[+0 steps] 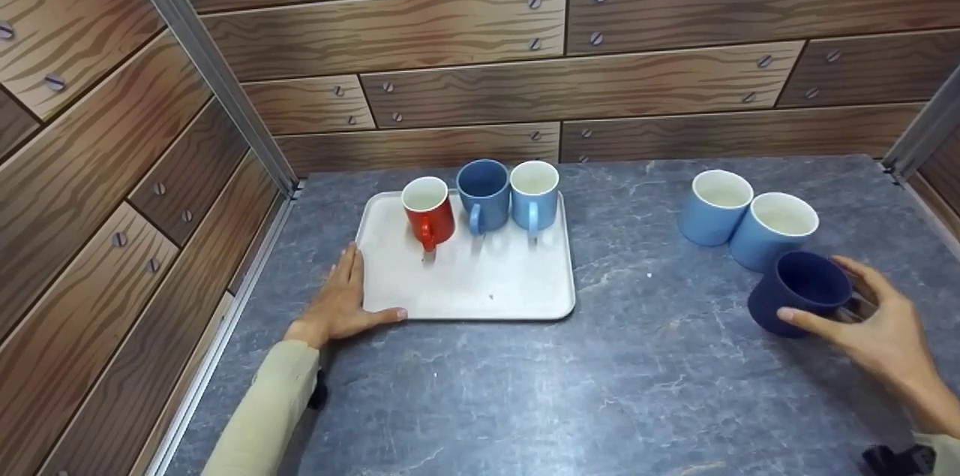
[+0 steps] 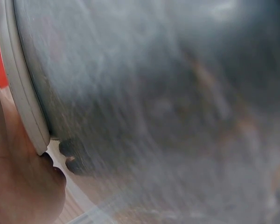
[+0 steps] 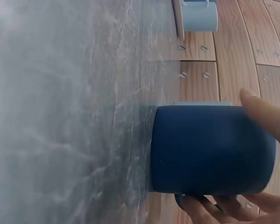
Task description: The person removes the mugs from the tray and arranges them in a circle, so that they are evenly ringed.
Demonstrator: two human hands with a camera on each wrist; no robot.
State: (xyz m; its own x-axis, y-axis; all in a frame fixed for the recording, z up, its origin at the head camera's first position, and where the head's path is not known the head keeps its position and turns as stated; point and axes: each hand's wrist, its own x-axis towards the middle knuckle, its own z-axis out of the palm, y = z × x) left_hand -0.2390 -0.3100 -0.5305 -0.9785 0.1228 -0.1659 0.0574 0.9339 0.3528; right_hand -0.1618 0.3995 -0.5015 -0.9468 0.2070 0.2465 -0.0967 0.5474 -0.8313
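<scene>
My left hand (image 1: 341,303) lies at the near left corner of a white tray (image 1: 465,296), fingers along its side and thumb on the front edge. In the left wrist view the palm (image 2: 23,186) touches the tray's rim (image 2: 25,93). On the tray stand a red mug (image 1: 431,221), a blue mug (image 1: 487,202) and a light blue mug (image 1: 535,206), handles toward me. At the right, my right hand (image 1: 885,333) grips a dark blue mug (image 1: 787,303), thumb on its near side and fingers round its handle side. This mug is upright (image 3: 210,149).
Two light blue mugs (image 1: 709,217) (image 1: 765,239) stand side by side just behind the dark blue mug. Wood-patterned walls (image 1: 465,48) enclose the grey tabletop (image 1: 525,393) at the back and left. A metal rail (image 1: 225,356) runs along the left table edge.
</scene>
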